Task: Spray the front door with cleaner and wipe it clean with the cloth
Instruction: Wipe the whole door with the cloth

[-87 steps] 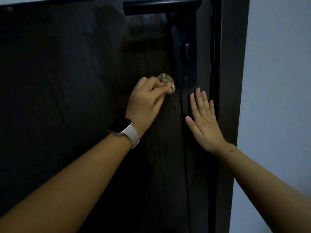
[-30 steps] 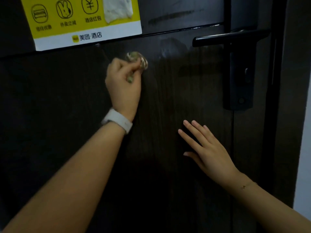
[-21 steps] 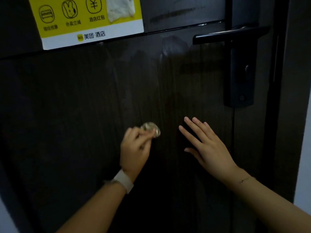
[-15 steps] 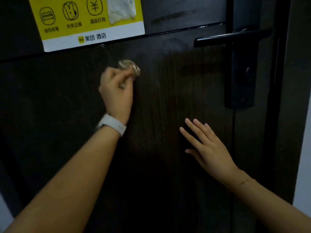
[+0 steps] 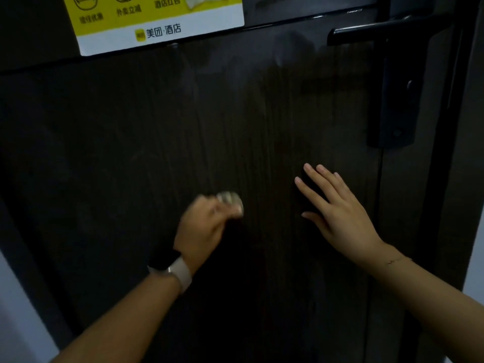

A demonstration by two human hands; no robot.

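The dark wood-grain front door (image 5: 131,132) fills the view, with faint streaks on its upper middle. My left hand (image 5: 201,226) grips a small bunched pale cloth (image 5: 230,199) against the door's middle; the hand is blurred by motion. My right hand (image 5: 337,210) rests flat on the door to the right of the cloth, fingers straight and spread. No spray bottle is in view.
A black lever handle (image 5: 366,31) on a black lock plate (image 5: 392,100) sits at the upper right. A yellow and white sticker (image 5: 157,22) is stuck at the top. The dark door frame (image 5: 450,179) runs down the right, beside a pale wall (image 5: 475,279).
My left hand has swept the cloth down from just under the sticker to the door's middle, after earlier strokes up and down. My right hand has stayed flat in place.
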